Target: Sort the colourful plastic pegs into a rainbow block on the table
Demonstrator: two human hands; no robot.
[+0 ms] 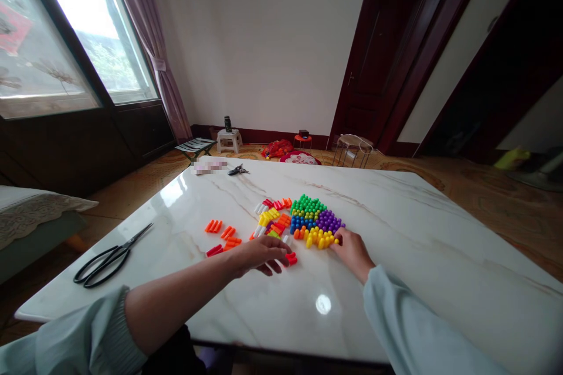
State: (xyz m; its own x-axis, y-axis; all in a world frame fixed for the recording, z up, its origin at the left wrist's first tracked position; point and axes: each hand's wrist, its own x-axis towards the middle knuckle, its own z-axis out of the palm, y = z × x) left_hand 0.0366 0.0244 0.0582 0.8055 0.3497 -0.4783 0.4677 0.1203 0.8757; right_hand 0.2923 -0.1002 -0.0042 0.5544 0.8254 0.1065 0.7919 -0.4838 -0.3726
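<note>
My right hand [352, 251] pinches a small yellow plastic piece at the right end of a row of upright yellow pieces [320, 238] with round tops. Behind that row stand purple pieces [331, 221], blue pieces [298, 224] and green pieces [308, 205], packed close together. My left hand [264, 253] hovers palm down with its fingers apart, just beside some red pieces [291, 258]. Under and behind it lie loose tube-shaped pieces in yellow [266, 217], white and red. Farther left, small groups of orange pieces [214, 226] lie on their sides.
Black-handled scissors [112, 258] lie at the left of the white marble-patterned table [387, 199]. A dark pair of pliers [238, 170] rests near its far edge. Beyond the table stand a white stool [229, 140], a folding stool [196, 146] and a round metal-legged stool [354, 143].
</note>
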